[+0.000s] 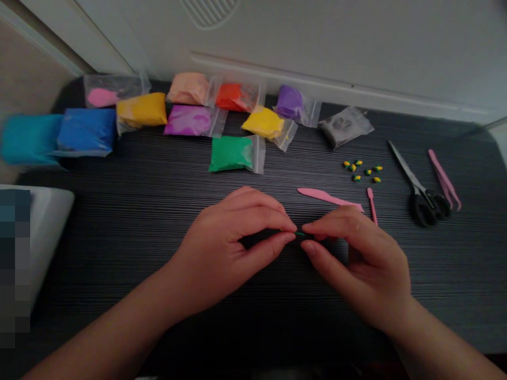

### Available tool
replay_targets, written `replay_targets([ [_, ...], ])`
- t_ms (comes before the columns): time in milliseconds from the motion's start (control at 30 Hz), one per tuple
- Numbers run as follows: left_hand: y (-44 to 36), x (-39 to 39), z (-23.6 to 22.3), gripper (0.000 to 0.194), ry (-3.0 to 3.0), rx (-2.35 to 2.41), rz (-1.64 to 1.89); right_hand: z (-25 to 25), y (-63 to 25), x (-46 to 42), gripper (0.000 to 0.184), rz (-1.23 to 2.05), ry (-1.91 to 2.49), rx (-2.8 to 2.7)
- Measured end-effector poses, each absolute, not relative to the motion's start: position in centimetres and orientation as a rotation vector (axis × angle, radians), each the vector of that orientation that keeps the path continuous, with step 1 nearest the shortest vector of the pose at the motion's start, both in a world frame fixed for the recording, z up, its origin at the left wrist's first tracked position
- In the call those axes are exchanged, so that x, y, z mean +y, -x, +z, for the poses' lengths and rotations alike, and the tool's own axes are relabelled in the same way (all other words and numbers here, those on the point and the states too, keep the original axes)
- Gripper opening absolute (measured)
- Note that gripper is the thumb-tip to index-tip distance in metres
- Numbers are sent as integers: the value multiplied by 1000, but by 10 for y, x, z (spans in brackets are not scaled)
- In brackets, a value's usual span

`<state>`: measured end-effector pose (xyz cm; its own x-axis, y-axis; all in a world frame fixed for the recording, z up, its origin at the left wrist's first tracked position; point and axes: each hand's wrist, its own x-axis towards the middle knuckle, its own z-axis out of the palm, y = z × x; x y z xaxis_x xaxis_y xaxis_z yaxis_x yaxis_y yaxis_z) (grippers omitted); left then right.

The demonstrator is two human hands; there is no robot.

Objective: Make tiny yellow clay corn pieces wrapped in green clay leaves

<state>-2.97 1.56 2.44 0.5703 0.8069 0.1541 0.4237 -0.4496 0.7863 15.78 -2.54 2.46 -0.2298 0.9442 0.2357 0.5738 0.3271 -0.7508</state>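
My left hand and my right hand meet fingertip to fingertip over the dark striped table. Both pinch a tiny green clay piece between thumb and forefinger; only a sliver of it shows. Just beyond my right hand lie a pink clay knife and a small pink stick tool. Several small yellow-and-green clay pieces sit behind those tools.
Bags of coloured clay line the back: green, yellow, magenta, red, purple, blue, grey. Black scissors and pink tweezers lie at right. A white object sits at the left edge.
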Motion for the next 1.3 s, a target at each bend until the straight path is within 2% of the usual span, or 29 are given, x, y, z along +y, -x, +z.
replay_targets([
  [167,30,16,22,13,-2195,1000,667,23,-161,-26,20,564,1384,-1980],
  [433,28,15,19,14,-2292,959,654,20,-161,-24,10,486,1391,-2066],
  [667,31,23,9,17,-2374,1069,491,12,-159,-21,3,465,1536,-2085],
  [1300,31,31,-4,20,-2447,998,394,2,-148,-22,14,469,1708,-2229],
])
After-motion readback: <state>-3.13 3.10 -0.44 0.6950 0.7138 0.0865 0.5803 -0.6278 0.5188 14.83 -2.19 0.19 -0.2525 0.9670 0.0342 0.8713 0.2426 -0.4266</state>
